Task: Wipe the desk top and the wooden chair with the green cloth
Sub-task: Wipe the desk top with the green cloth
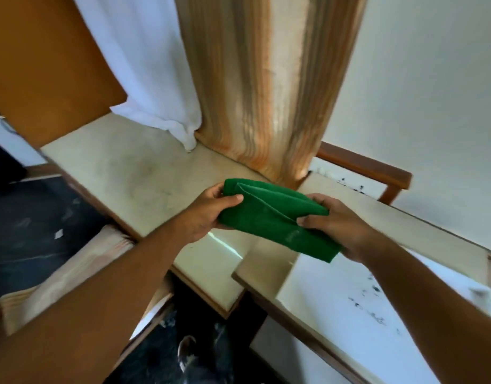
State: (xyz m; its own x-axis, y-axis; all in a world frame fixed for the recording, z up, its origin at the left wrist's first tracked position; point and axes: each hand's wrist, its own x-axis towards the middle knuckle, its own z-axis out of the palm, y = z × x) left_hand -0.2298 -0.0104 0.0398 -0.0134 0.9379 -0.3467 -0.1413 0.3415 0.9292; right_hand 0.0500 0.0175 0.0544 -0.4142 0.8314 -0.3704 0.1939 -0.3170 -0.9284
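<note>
A folded green cloth (pixel 277 220) hangs in the air between my two hands, above the corner where two cream desk tops meet. My left hand (pixel 208 214) grips its left end with thumb on top. My right hand (pixel 335 223) pinches its right edge. The left desk top (pixel 133 173) shows grey smudges. The right desk top (pixel 349 295) carries dark specks. A wooden chair (pixel 368 167) shows only its brown armrest behind the right desk, by the wall.
A striped beige curtain (pixel 266 92) and a white curtain (pixel 144 65) hang down onto the back of the left desk. An orange-brown board (pixel 45 65) leans at the far left. Dark floor (pixel 31 231) lies left; a shoe (pixel 189 356) shows below between the desks.
</note>
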